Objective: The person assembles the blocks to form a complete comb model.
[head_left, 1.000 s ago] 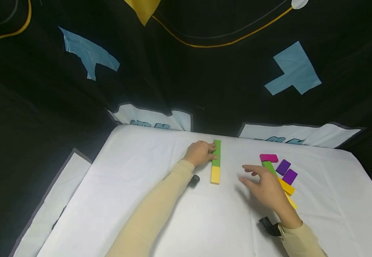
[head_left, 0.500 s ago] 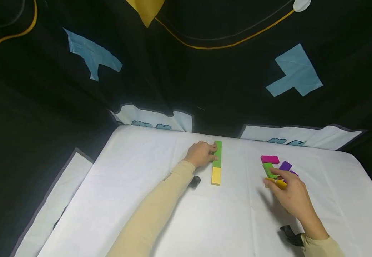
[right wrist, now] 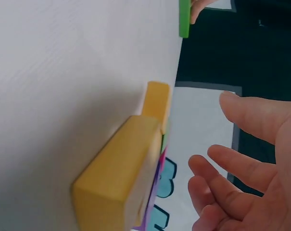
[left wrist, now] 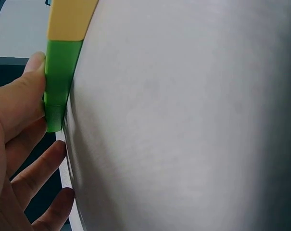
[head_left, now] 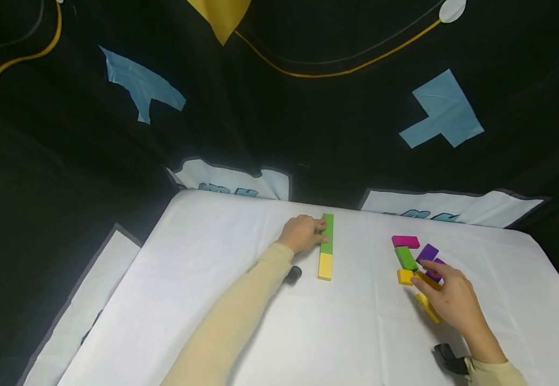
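In the head view my left hand (head_left: 302,234) touches the green part (head_left: 327,234) of a straight row of blocks, thumb and index finger along its left side. A yellow block (head_left: 325,267) continues the row at its near end. The left wrist view shows the thumb (left wrist: 35,65) against the green block (left wrist: 61,72); part of the index finger is hidden. My right hand (head_left: 453,297) hovers over a loose cluster, thumb and index finger apart, holding nothing. Beneath and beside it lie an orange-yellow block (head_left: 405,277), a longer yellow block (head_left: 428,308) and a partly covered yellow one.
A green block (head_left: 406,258), a magenta block (head_left: 405,242) and two purple blocks, one of them a purple block (head_left: 427,252) beyond the fingers, complete the cluster. White cloth (head_left: 328,332) covers the table. A black curtain (head_left: 279,123) hangs behind its far edge.
My right hand has moved right and nearer to me, from the gap left of the cluster to over its yellow blocks. The left hand stays at the green blocks.
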